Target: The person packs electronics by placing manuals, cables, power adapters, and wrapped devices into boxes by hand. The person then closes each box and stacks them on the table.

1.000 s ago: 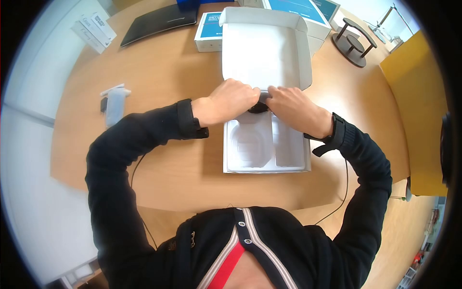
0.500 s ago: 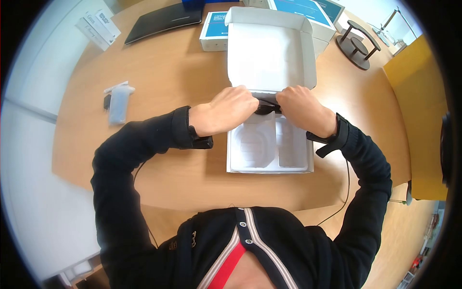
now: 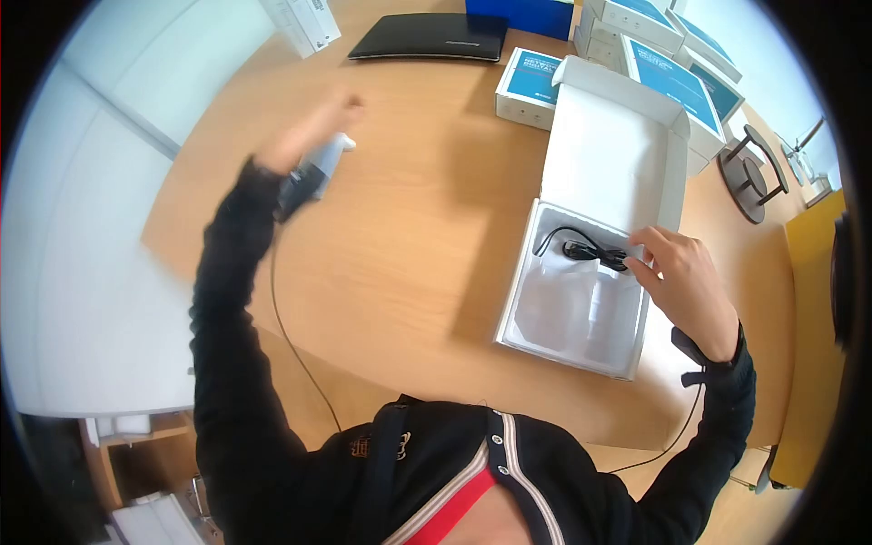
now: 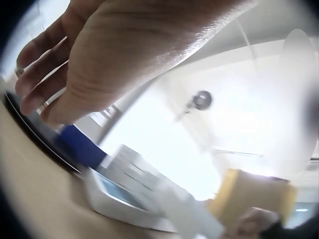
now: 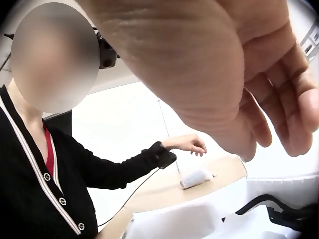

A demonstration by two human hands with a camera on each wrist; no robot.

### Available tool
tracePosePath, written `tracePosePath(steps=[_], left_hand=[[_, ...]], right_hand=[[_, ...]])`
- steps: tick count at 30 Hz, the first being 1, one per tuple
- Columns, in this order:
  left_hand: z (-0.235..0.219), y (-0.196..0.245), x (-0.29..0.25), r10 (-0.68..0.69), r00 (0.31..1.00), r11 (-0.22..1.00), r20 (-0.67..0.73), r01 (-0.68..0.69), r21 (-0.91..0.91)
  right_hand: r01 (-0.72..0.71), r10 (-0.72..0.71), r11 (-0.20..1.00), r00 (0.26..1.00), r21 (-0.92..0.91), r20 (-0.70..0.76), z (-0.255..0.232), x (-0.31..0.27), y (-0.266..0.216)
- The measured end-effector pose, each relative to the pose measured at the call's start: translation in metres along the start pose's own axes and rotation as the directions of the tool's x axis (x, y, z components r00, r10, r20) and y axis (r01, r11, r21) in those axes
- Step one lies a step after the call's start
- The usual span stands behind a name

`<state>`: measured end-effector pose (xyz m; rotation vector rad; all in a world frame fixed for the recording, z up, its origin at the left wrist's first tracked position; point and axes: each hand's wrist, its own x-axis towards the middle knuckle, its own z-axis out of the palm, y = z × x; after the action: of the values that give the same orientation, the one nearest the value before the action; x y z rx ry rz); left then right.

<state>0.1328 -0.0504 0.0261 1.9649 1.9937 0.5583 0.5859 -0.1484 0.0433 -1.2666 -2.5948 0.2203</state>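
A white cardboard box (image 3: 519,309) stands with its lid (image 3: 604,150) folded back. In its far compartment lies a bundled black cable (image 3: 590,252), with a loop trailing left. My right hand (image 3: 686,286) hovers at the box's right wall beside the cable, fingers loosely bent and holding nothing. Blurred in the head view, my left hand (image 3: 313,129) is over a clear plastic packet (image 3: 325,162) at the table's left. In the right wrist view a gap shows between the left hand (image 5: 189,144) and the packet (image 5: 197,178); its fingers hang relaxed with nothing in them.
A black laptop (image 3: 431,36) lies at the back, beside a blue box (image 3: 520,16). White-and-blue boxes (image 3: 668,82) are stacked behind the lid. A dark stand (image 3: 752,177) sits at the right, near a yellow panel (image 3: 813,300). A thin cable (image 3: 295,350) hangs from my left wrist.
Both hands have let go of the black cable, which now lies in the box. The left hand has swung left over the packet; the right has drawn to the box's right side. The head view has turned left.
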Motion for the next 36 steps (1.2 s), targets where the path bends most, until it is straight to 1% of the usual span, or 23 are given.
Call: tracePosePath(steps=[1,2,3,5,7,9,11,13,17,18,19,21,22,23,25,27,28,29,30,31,33,35,36], left_hand=[[-0.009,-0.068,0.033,-0.083,0.995,0.992,-0.055,0.077,-0.101],[-0.028,-0.088,0.043,0.018,0.999,0.987,-0.027,-0.014,0.161],[-0.039,-0.099,0.048,0.112,0.993,0.906,0.026,-0.112,0.407],[-0.044,-0.112,0.049,0.108,0.992,0.875,0.068,-0.127,0.467],[-0.035,-0.133,0.061,0.107,0.988,0.842,0.112,-0.150,0.518],[-0.020,-0.146,0.077,-0.073,0.953,0.872,0.295,-0.083,0.483],[-0.007,-0.154,0.084,-0.077,0.948,0.860,0.309,-0.093,0.501],[0.000,-0.142,0.073,-0.115,0.979,0.794,0.171,-0.013,0.608],[0.002,-0.180,0.090,-0.047,0.996,0.846,0.078,-0.002,0.533],[-0.003,-0.179,0.094,0.074,0.997,0.887,-0.004,-0.064,0.458],[-0.003,-0.168,0.100,0.190,0.978,0.914,-0.089,-0.143,0.379],[-0.018,-0.058,0.068,0.183,0.983,0.858,0.018,-0.168,0.486],[-0.019,-0.008,0.042,0.367,0.930,0.802,0.022,-0.328,0.499],[-0.015,0.035,0.017,0.536,0.844,0.720,0.022,-0.471,0.509],[0.007,0.100,-0.023,0.724,0.683,0.594,0.098,-0.690,0.414],[0.042,0.152,-0.054,0.889,0.445,0.382,0.112,-0.853,0.355],[0.057,0.172,-0.062,0.914,0.382,0.322,0.134,-0.886,0.334],[0.072,0.186,-0.067,0.936,0.318,0.259,0.153,-0.914,0.313],[0.084,0.199,-0.069,0.925,0.339,0.278,0.170,-0.911,0.303],[0.095,0.207,-0.070,0.914,0.360,0.298,0.184,-0.908,0.295],[0.119,0.210,-0.061,0.911,0.360,0.301,0.203,-0.914,0.271],[0.136,0.207,-0.054,0.906,0.361,0.304,0.222,-0.918,0.253],[0.141,0.206,-0.052,0.844,0.436,0.379,0.313,-0.897,0.227]], right_hand=[[0.013,-0.013,1.000,1.000,0.011,-0.013,-0.003,-0.002,-0.005],[0.025,-0.025,0.999,0.999,0.021,-0.028,-0.004,-0.005,-0.009],[0.027,-0.026,0.999,0.999,0.022,-0.030,-0.003,-0.006,-0.012],[0.166,-0.164,0.986,0.983,0.020,-0.085,-0.002,-0.009,-0.018],[0.176,-0.173,0.984,0.978,0.018,-0.114,-0.002,-0.013,-0.026],[0.165,-0.164,0.986,0.985,0.007,-0.061,-0.006,-0.019,-0.030],[0.158,-0.158,0.987,0.985,-0.004,-0.065,-0.010,-0.024,-0.027],[0.115,-0.116,0.993,0.990,-0.018,-0.084,-0.011,-0.030,-0.021],[0.048,-0.047,0.999,0.997,0.011,-0.068,-0.012,-0.031,-0.015],[0.054,-0.052,0.998,0.995,0.024,-0.090,-0.011,-0.031,-0.014],[0.052,-0.048,0.998,0.993,0.035,-0.111,-0.011,-0.033,-0.013],[0.073,-0.061,0.996,0.982,0.057,-0.181,-0.011,-0.027,-0.014],[0.106,-0.087,0.992,0.967,0.070,-0.238,-0.010,-0.021,-0.014],[0.131,-0.099,0.987,0.954,0.097,-0.282,-0.013,-0.014,-0.019],[0.142,-0.097,0.982,0.944,0.122,-0.314,-0.015,0.001,-0.028],[0.257,-0.270,0.962,0.877,-0.086,-0.397,-0.007,0.015,-0.032],[0.246,-0.261,0.965,0.880,-0.088,-0.397,-0.002,0.020,-0.029],[0.247,-0.307,0.939,0.914,-0.237,-0.264,0.005,0.023,-0.025],[0.262,-0.328,0.888,0.937,-0.379,-0.121,0.012,0.025,-0.019],[0.253,-0.321,0.887,0.939,-0.385,-0.121,0.015,0.026,-0.013],[0.240,-0.232,0.858,0.970,-0.454,0.074,0.020,0.026,0.000],[0.219,-0.221,0.870,0.974,-0.443,0.046,0.032,0.022,0.014],[0.216,-0.222,0.893,0.975,-0.396,0.030,0.039,0.020,0.019]])
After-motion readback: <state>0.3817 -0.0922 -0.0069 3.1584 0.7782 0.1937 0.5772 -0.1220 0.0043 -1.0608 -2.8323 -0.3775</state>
